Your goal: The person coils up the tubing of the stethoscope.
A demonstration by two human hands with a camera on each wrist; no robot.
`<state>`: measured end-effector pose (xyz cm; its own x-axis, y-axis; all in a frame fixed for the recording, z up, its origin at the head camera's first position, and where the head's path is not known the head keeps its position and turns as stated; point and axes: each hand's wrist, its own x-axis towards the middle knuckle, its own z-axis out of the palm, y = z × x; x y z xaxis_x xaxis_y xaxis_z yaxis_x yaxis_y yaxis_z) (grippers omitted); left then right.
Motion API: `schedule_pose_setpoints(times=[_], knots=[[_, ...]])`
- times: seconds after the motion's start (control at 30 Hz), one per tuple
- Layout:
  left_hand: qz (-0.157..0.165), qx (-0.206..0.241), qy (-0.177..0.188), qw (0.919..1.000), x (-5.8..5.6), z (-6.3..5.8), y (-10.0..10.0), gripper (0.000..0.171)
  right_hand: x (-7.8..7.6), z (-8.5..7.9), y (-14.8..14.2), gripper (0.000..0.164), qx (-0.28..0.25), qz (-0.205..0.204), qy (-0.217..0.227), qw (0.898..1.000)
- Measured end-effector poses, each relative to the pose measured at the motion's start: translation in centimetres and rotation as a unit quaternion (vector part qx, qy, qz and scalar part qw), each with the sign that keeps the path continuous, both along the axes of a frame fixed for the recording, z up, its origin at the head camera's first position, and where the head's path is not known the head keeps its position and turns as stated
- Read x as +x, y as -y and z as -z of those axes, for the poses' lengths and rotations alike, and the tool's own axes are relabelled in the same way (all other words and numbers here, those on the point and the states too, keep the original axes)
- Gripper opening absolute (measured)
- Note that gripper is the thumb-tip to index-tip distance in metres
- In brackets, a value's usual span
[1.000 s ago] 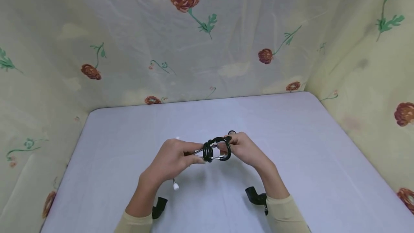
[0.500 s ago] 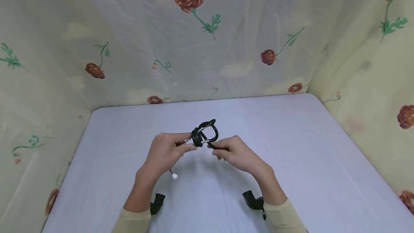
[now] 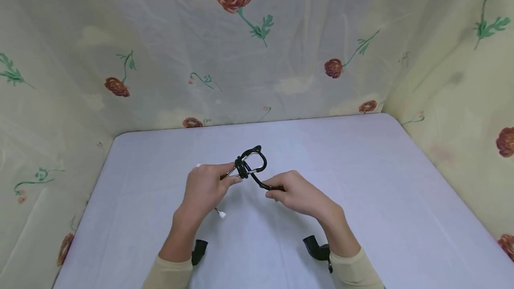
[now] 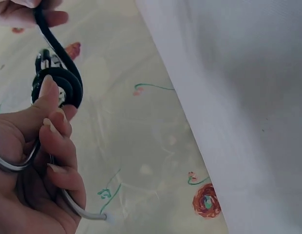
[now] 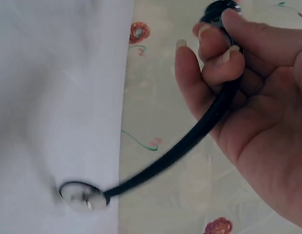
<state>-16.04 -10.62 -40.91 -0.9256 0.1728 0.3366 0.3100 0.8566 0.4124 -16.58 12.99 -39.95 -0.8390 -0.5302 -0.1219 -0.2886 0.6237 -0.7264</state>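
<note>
A stethoscope with black tubing (image 3: 242, 167) wound round its metal ear tubes is held up above the table. My left hand (image 3: 205, 188) grips it by the ear tubes, thumb against the coil in the left wrist view. One white eartip (image 3: 222, 214) pokes out below that hand. My right hand (image 3: 301, 193) holds the free length of tubing (image 5: 175, 153) between curled fingers and thumb. At the end of this length, the round chest piece (image 5: 83, 196) hangs below the right hand in the right wrist view, somewhat blurred. The palm hides it in the head view.
A white-covered table (image 3: 361, 159) lies under both hands. Flowered cloth (image 3: 281, 57) hangs behind it and on both sides. Black curved wrist pieces (image 3: 316, 249) stick out inward from both forearms.
The right hand has drawn a length of tubing away from the coil, down and to the right. My left hand has shifted slightly left and up with the stethoscope.
</note>
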Motion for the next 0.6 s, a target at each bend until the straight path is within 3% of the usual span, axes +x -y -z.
schedule_pose_setpoints(times=[0.17,0.27,0.43,0.6], knots=[[-0.044,-0.016,0.004,0.9989,-0.2,0.3,-0.2,0.033,0.4,-0.3,0.1,0.024,-0.004,-0.017,0.019,1.000],[-0.050,-0.018,0.019,0.9984,-0.1,0.4,-0.7,0.033,0.6,-0.6,0.2,0.026,-0.004,-0.037,0.023,0.999],[-0.031,-0.043,0.037,0.9979,0.1,0.5,-1.4,0.028,0.8,-1.1,0.0,0.025,-0.018,-0.051,0.007,0.999],[0.015,-0.082,0.037,0.9958,0.5,0.7,-1.7,0.029,0.6,-1.3,-0.7,0.018,-0.048,-0.044,-0.056,0.996]])
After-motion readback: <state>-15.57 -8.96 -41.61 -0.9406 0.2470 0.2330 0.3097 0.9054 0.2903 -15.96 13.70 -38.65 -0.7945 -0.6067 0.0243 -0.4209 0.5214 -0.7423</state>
